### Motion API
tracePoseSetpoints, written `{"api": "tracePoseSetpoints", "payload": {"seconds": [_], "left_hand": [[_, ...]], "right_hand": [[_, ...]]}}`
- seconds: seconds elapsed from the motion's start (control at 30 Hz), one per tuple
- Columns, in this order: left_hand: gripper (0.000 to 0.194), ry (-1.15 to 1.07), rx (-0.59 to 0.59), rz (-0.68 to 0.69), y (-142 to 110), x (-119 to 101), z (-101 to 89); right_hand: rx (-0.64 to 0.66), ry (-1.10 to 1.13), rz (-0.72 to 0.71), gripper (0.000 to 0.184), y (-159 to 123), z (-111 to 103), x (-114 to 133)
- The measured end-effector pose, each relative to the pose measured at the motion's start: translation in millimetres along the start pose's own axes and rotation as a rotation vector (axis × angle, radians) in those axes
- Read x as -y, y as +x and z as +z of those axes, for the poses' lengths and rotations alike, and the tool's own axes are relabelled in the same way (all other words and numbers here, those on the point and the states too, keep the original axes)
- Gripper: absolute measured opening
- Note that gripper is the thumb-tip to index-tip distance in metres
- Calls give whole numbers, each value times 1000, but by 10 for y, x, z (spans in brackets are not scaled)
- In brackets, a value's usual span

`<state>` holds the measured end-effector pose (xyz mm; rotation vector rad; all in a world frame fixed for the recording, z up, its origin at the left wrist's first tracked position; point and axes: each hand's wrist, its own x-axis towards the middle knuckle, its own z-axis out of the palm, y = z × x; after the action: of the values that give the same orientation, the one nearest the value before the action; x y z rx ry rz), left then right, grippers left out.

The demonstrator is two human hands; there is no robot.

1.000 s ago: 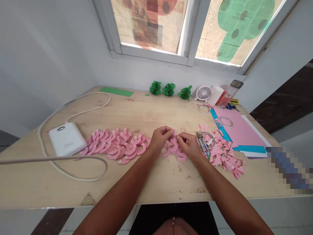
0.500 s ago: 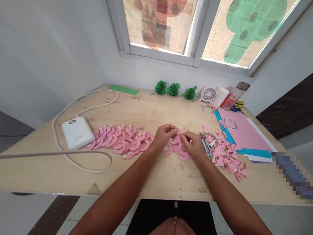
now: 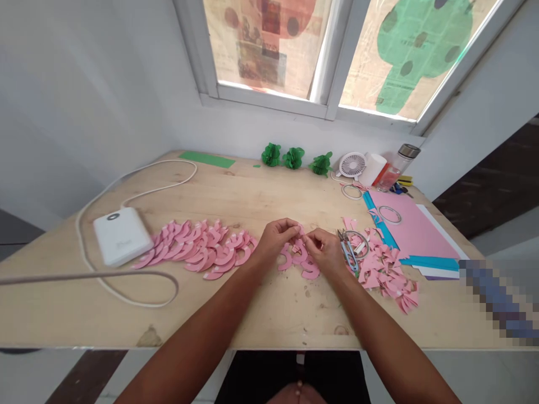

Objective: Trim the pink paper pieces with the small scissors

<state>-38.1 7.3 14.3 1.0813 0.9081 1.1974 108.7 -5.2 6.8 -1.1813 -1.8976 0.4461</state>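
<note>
My left hand [image 3: 275, 238] and my right hand [image 3: 323, 249] meet over the middle of the table, thumbs and fingers pinched on a small pink paper piece [image 3: 301, 230]. Much of that piece is hidden by the fingertips. Just below them lie several loose curved pink paper pieces [image 3: 310, 270]. To the left, a long overlapping row of pink paper arcs [image 3: 206, 252] spreads past my left wrist. Beside my right hand are light-blue-handled thread snips [image 3: 348, 252], a tape roll [image 3: 362, 242] and a heap of pink paper scraps [image 3: 383, 269].
A white power bank [image 3: 122, 235] with a looping cable [image 3: 80, 235] sits at left. Green paper ornaments [image 3: 293, 158], a small fan [image 3: 352, 165] and a glass bottle [image 3: 398, 167] stand at the back. Pink sheets [image 3: 425, 230] with blue strips lie at right.
The camera view has shifted slightly, so the table's contents sit a little further left. Both hands stay pinched on the pink paper piece, their fingertips slightly closer together.
</note>
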Motion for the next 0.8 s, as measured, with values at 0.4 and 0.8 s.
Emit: {"api": "tracePoseSetpoints", "payload": {"seconds": [0.4, 0.8], "left_hand": [[20, -19, 40, -63, -8, 27, -12], [18, -11, 63, -58, -48, -1, -12]], "right_hand": [[-66, -37, -9, 21, -6, 49, -61], [-41, -45, -5, 22, -4, 53, -16]]}}
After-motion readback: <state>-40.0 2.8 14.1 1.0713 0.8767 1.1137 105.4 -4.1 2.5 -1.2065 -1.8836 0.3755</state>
